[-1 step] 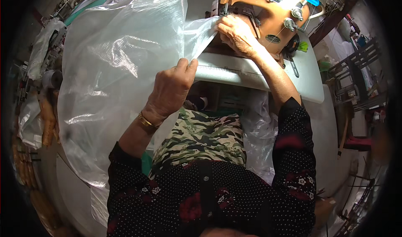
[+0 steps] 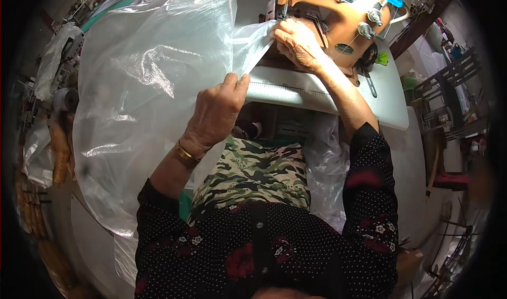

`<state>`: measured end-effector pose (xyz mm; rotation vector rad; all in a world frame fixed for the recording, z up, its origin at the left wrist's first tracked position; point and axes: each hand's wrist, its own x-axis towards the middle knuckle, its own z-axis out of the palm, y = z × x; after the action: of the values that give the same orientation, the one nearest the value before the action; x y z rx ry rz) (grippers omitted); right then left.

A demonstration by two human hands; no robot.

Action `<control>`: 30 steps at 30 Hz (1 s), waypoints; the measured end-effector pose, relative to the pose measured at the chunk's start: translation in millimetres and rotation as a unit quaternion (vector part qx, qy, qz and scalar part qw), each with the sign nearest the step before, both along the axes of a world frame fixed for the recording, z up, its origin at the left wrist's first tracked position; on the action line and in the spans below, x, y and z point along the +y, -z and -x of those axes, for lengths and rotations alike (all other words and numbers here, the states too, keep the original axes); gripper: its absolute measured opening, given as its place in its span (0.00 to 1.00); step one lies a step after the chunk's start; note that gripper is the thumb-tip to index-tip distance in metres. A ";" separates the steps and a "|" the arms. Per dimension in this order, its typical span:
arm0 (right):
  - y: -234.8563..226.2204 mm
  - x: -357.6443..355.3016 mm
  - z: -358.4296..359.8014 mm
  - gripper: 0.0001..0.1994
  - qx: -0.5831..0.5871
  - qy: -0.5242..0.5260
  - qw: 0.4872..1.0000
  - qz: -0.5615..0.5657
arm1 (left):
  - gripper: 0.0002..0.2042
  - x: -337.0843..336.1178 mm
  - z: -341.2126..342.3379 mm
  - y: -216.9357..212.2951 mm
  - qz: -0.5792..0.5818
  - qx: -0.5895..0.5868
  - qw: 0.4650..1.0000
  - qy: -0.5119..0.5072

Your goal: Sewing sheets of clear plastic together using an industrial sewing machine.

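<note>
A large sheet of translucent woven plastic [image 2: 142, 82] spreads over the left side of the table and hangs toward me. My left hand [image 2: 216, 109] pinches its near edge between thumb and fingers. Farther up and to the right, my right hand [image 2: 298, 43] grips the sheet's folded corner close beside the needle area of a brown sewing machine [image 2: 338, 21]. Between the two hands the edge is drawn taut on a slant. The machine's head hides the stitching spot, and the fingertips of my right hand partly cover the corner.
A ruler strip [image 2: 290, 89] runs along the front of the pale sewing table [image 2: 391, 109]. Thread passes through metal tension knobs [image 2: 374, 17] on the machine. More clear plastic [image 2: 327, 167] hangs below the table. At right stands a dark metal rack [image 2: 454, 98]; rolled bundles [image 2: 60, 146] lie at left.
</note>
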<state>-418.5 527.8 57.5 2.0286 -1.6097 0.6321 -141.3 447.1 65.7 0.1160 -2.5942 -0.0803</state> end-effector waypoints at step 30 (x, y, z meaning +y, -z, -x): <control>-10.6 -18.3 -16.0 0.10 0.127 0.126 0.983 -0.034 | 0.16 -12.4 30.0 50.4 -0.434 0.051 0.895 0.091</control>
<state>-402.6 509.5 68.1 1.8248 -1.7113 0.2190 -171.3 434.8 15.3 0.1771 -2.2609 -1.2687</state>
